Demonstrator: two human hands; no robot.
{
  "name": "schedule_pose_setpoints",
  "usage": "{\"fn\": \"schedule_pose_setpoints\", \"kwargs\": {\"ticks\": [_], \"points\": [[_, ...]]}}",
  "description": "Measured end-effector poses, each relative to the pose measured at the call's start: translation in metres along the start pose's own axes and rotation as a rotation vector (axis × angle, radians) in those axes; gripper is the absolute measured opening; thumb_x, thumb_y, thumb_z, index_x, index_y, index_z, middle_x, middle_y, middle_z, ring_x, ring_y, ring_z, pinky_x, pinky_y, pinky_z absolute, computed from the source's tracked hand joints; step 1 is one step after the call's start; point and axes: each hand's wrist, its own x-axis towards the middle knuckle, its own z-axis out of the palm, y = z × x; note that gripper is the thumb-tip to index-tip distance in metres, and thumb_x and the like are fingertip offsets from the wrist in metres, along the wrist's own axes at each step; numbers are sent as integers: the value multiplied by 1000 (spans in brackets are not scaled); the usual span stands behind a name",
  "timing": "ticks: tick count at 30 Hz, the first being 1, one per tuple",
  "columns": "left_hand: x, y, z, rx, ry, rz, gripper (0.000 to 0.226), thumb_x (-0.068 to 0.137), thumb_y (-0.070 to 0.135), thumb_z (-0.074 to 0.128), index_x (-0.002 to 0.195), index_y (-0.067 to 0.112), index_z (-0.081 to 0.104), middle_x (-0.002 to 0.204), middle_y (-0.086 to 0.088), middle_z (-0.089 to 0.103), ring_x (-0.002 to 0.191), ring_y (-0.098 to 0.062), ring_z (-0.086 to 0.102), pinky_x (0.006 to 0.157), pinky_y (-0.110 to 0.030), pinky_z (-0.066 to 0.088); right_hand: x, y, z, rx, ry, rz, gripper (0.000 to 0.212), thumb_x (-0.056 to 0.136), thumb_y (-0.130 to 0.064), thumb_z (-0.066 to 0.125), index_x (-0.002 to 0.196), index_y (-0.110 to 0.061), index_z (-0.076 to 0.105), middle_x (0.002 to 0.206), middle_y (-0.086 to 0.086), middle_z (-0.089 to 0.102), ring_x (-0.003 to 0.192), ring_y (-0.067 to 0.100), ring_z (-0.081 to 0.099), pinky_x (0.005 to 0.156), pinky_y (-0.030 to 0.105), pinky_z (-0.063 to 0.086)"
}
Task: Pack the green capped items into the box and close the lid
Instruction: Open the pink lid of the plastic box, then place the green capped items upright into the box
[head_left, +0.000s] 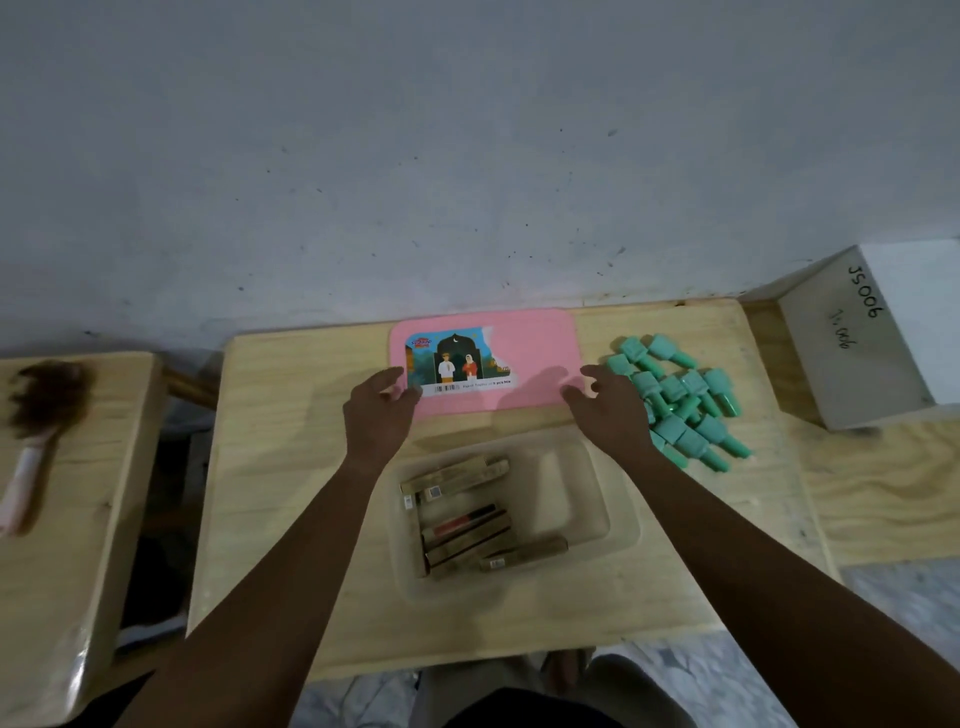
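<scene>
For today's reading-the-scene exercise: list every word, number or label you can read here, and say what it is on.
"JS006": handwritten on the white box.
Second handwritten line below it: not legible.
Sticker on the pink lid: logo, barcode and small print too blurred.
Labels on the sticks in the clear box: too small.

Green-capped items (680, 400) heaped right; clear box (621, 519) open; pink lid (535, 358) behind.

White box (862, 343), side face: handwritten "JS006", with a smaller scrawl beneath, illegible. Pink lid (530, 358): a torn picture sticker (460, 364) bearing a barcode and small print, possibly ending "6 pcs"; its logo is unreadable.
</scene>
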Motion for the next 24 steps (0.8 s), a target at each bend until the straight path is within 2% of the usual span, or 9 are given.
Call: {"fn": "schedule_pose_setpoints", "kwargs": {"ticks": [3,6,9,13,18,24], "points": [[-37,-15,-6,-35,-20,42,24,84,28,74,106,18,75,102,4,74,84,-8,66,88,-28,54,-25,18,-7,94,48,-74,32,91,-40,63,116,-20,68,107,3,70,99,20,65,86,37,51],[-79,-32,-8,-31,29,74,19,87,28,72,102,17,75,96,5,73,81,-6,66,78,-15,50,-50,39,-14,170,71,-146,19,93,-31,62,101,-18,74,92,-5,71,87,12,66,82,37,54],[-110,-39,-3,3,76,124,18,91,28,67,102,16,74,95,3,73,88,-11,65,77,-21,43,-66,60,-19,168,78,-234,17,95,-28,61,100,-17,74,87,-9,71,82,10,65,76,34,55],[-108,-31,2,-13,50,126,14,93,23,64,100,16,74,92,4,72,88,-11,66,74,-20,45,-67,67,-23,181,86,-206,16,95,-30,61,99,-19,73,80,-9,68,72,12,64,68,29,49],[-108,-26,12,-29,15,90,12,94,24,63,96,16,72,91,2,70,89,-14,64,78,-23,43,-68,70,-29,150,86,-161,19,95,-31,61,102,-17,72,82,-5,68,76,17,65,70,31,50],[-105,-16,16,34,20,62,15,91,25,62,94,16,73,93,-2,72,90,-23,66,84,-34,50,-63,73,-37,175,52,-128,22,92,-34,63,103,-19,74,90,-2,73,83,16,68,79,37,56]]}}
